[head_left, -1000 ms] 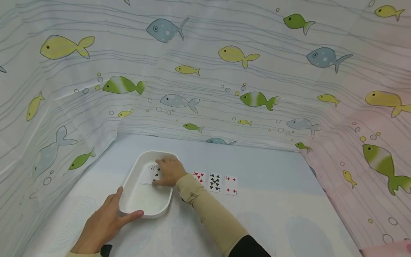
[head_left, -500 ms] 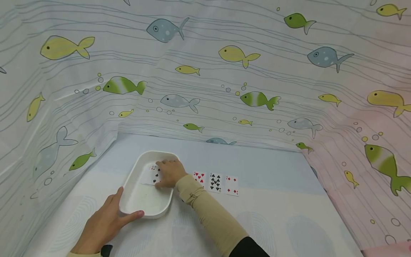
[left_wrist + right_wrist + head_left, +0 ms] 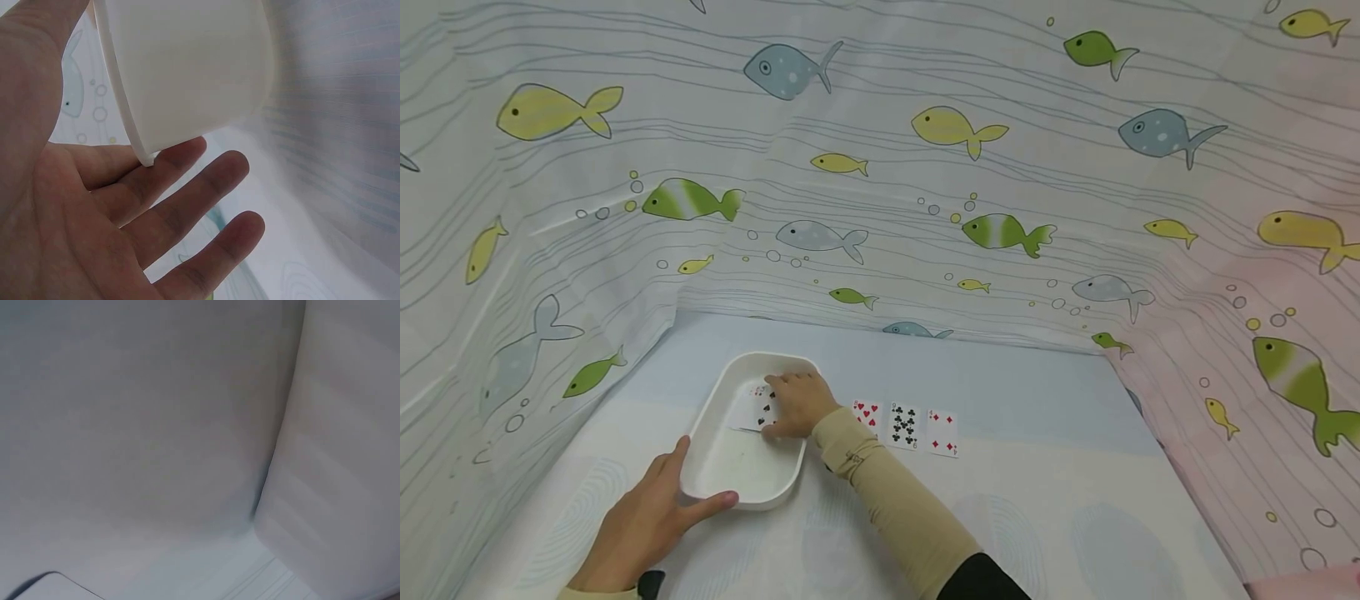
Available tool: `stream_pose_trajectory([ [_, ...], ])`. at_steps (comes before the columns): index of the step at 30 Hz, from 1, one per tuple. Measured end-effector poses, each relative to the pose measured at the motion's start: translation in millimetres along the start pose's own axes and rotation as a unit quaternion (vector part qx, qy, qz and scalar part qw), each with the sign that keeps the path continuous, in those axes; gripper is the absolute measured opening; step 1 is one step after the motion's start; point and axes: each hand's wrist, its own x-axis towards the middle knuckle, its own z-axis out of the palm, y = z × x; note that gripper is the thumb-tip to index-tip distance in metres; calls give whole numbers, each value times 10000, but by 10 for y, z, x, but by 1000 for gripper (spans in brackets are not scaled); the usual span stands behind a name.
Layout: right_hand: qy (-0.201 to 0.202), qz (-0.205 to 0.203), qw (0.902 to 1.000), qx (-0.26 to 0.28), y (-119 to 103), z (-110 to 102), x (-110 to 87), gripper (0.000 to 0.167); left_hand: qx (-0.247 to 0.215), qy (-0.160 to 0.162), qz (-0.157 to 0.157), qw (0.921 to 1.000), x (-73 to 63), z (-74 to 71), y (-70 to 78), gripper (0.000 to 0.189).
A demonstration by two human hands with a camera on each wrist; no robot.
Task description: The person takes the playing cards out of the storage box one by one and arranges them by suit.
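In the head view a white tray [image 3: 741, 467] stands left of centre on the table. My left hand [image 3: 643, 508] rests against its near left corner, thumb along the near rim and fingers at the left side. The left wrist view shows those fingers [image 3: 187, 215] nearly straight, touching the tray's outer wall [image 3: 187, 75]. Inside the tray my right hand [image 3: 801, 404] pinches a spade playing card [image 3: 763, 408], fingertips at the far edge and thumb at the near edge. The hand covers the card's right part. Another card's red marks show at its upper left.
Right of the tray lie three face-up cards in a row: a heart card [image 3: 867, 412] partly behind the right sleeve, a nine of clubs [image 3: 903, 427] and a four of diamonds [image 3: 943, 433]. Fish-patterned curtains [image 3: 880, 192] hang around the table [image 3: 1037, 475]. Pale blurred surfaces fill the right wrist view.
Both hands and the tray have hardly moved. The right thumb has shifted very slightly right along the card's near edge.
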Motion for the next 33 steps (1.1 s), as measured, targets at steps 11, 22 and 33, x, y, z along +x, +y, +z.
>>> stream_pose_trajectory([
  [11,148,-215,9995,158,20,-43,-36,93,3,6,-2,10000,-6,-7,-4,136],
  [22,313,-553,9968,482,62,-102,-75,94,46,60,43,10000,6,-21,3,134],
  [33,710,-771,9886,1084,116,-117,-115,91,101,-28,14,9999,24,-21,3,135],
])
